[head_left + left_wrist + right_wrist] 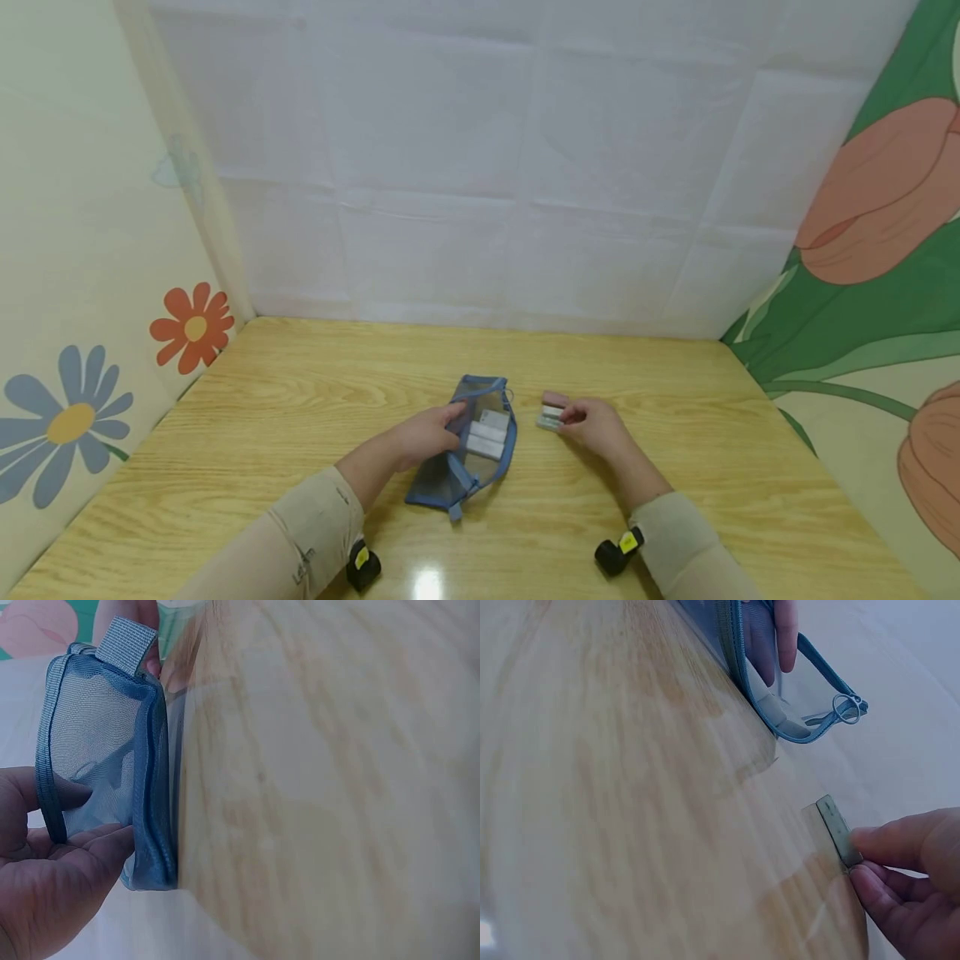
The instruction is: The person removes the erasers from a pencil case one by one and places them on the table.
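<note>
A blue mesh zip pouch (431, 487) lies unzipped on the table, with several small white-grey blocks (486, 447) inside. My left hand (426, 435) grips the pouch's near-left rim, the thumb reaching inside the opening; in the left wrist view the fingers lie against the mesh (97, 750). To the right of the pouch, my right hand (600, 429) pinches the end of a small pale green block (838, 830) between thumb and fingertips, low at the tabletop. Beside it lie a whitish block (552, 412) and a dusty pink block (555, 398), partly behind the fingers.
The wood-grain table (322, 367) is glossy. A white cloth (465, 167) hangs along its back edge. Panels with printed flowers stand at the left (82, 250) and right (847, 333). A metal ring (847, 709) hangs at the pouch's zip end.
</note>
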The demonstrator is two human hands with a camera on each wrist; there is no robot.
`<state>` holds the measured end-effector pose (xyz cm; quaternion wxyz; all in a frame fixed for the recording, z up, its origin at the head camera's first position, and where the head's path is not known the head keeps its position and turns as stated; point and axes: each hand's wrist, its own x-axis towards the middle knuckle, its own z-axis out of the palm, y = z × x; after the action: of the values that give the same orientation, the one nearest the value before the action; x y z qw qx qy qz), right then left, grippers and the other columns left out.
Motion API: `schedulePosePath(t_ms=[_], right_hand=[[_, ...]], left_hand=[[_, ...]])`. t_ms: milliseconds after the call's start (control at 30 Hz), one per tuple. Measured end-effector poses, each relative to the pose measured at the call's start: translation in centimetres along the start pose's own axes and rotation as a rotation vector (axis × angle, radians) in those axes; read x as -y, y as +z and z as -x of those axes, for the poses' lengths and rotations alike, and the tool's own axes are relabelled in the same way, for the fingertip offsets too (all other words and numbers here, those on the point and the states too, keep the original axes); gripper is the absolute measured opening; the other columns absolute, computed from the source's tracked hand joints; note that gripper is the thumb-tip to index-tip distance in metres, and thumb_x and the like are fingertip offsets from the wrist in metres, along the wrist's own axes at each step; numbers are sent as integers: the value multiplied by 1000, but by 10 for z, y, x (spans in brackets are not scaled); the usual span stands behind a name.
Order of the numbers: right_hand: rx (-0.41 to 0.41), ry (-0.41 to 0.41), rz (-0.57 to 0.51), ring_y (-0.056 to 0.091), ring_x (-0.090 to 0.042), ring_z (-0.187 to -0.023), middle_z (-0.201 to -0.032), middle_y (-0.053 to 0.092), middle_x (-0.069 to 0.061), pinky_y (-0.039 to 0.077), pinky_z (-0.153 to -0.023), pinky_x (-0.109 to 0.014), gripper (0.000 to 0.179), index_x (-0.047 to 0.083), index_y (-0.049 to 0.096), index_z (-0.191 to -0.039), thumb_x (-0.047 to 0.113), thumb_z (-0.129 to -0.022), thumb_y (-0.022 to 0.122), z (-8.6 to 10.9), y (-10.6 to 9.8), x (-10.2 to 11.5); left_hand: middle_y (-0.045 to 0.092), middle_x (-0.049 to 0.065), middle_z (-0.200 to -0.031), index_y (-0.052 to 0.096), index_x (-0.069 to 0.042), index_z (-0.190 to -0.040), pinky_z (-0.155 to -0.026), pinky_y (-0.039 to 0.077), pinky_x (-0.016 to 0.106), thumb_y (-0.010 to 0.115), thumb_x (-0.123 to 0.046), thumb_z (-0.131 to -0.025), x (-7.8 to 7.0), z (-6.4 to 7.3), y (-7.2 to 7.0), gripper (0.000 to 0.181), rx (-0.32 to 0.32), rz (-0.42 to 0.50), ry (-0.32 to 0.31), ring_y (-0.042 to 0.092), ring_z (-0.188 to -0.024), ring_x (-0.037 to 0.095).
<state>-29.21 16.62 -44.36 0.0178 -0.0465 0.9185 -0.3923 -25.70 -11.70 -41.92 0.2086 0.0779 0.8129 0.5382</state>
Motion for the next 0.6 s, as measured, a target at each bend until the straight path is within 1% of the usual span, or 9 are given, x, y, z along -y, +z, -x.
schedulePosePath(t_ms=[167, 333, 500, 600], right_hand=[[7, 52, 1, 54, -19, -78, -87, 61, -5, 45, -66, -29, 6, 10, 66, -82, 12, -78, 70, -2, 0, 1], [0, 61, -56, 54, -19, -77, -85, 61, -5, 45, -65, -29, 6, 8, 65, -83, 12, -79, 68, 0, -3, 8], [-19, 32, -71, 55, -19, -80, -86, 62, -5, 46, -70, -31, 5, 8, 65, -82, 12, -79, 68, 1, -4, 18], [-38, -26, -51, 57, -19, -81, -88, 65, -5, 47, -74, -33, 5, 7, 66, -81, 10, -79, 69, 0, -2, 23]], left_hand=[[21, 21, -148, 24, -2, -144, -108, 16, 49, 50, 7, -76, 0, 0, 0, 73, 2, -8, 0, 18, -135, 33], [21, 20, -148, 24, -2, -144, -108, 16, 49, 50, 7, -76, 1, 0, -1, 73, 6, -11, -3, 18, -135, 33], [21, 20, -148, 25, -2, -144, -108, 16, 49, 51, 7, -76, 0, 1, -1, 73, 5, -11, -3, 18, -135, 32], [21, 21, -148, 24, -2, -144, -108, 16, 49, 51, 7, -76, -1, 2, 0, 73, 4, -6, -4, 18, -135, 33]])
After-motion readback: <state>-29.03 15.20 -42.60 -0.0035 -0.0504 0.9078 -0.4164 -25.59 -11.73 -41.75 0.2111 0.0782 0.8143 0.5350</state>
